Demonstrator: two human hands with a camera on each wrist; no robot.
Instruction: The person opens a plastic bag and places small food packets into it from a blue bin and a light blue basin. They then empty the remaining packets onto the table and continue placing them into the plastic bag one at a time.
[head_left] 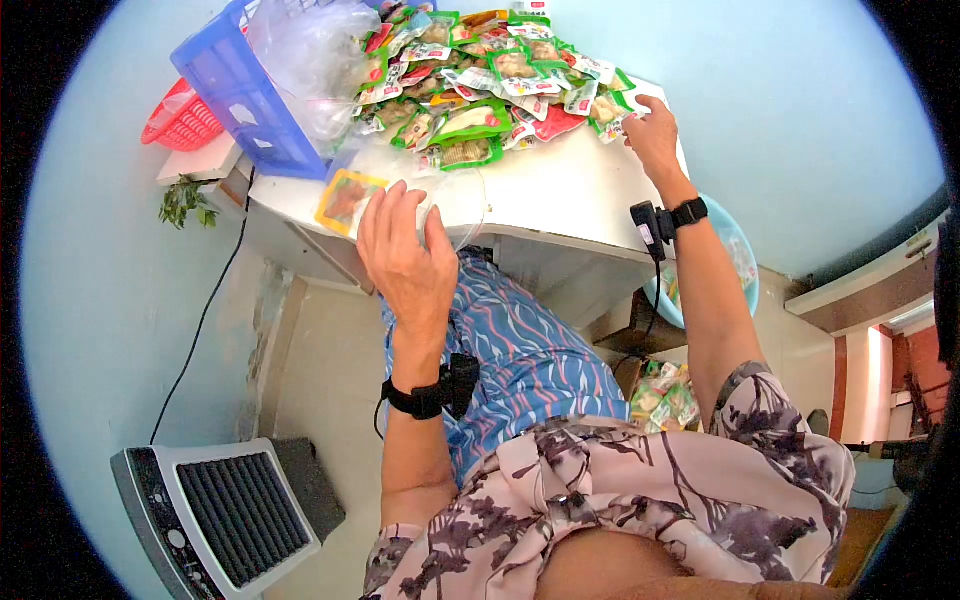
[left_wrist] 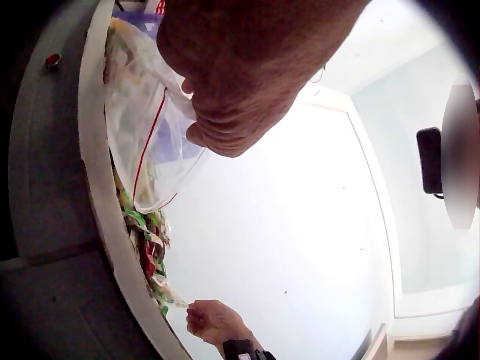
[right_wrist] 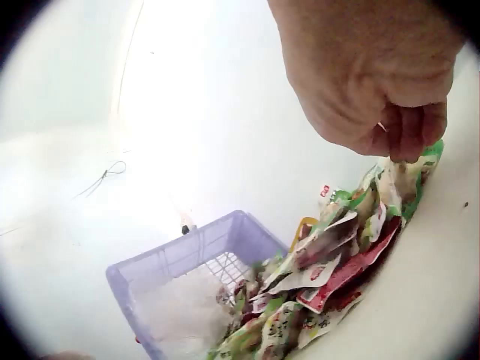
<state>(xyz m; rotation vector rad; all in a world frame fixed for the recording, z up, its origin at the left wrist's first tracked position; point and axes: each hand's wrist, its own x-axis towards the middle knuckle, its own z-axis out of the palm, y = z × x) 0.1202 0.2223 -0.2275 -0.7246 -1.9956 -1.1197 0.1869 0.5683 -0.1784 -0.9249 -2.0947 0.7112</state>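
My left hand [head_left: 408, 255] holds a clear plastic bag [head_left: 455, 190] at the table's front edge. In the left wrist view, a red line runs along the bag's mouth [left_wrist: 152, 146]. A yellow-edged packet [head_left: 343, 200] shows at the bag, left of the fingers. At the right end of a heap of snack packets [head_left: 470, 90], my right hand [head_left: 655, 140] pinches a green-and-white packet [head_left: 608, 108] between thumb and fingers. The right wrist view has the fingertips on this packet [right_wrist: 420, 176], beside the heap; the fingers partly hide it.
A blue plastic crate [head_left: 235, 90] with clear bags [head_left: 310, 60] leans at the table's left, near a red basket [head_left: 190, 118]. Below the white table [head_left: 570, 190], a light-blue tub [head_left: 752, 290] stands at right, with more packets [head_left: 665, 400] on the floor. An air cooler [head_left: 235, 510] stands lower left.
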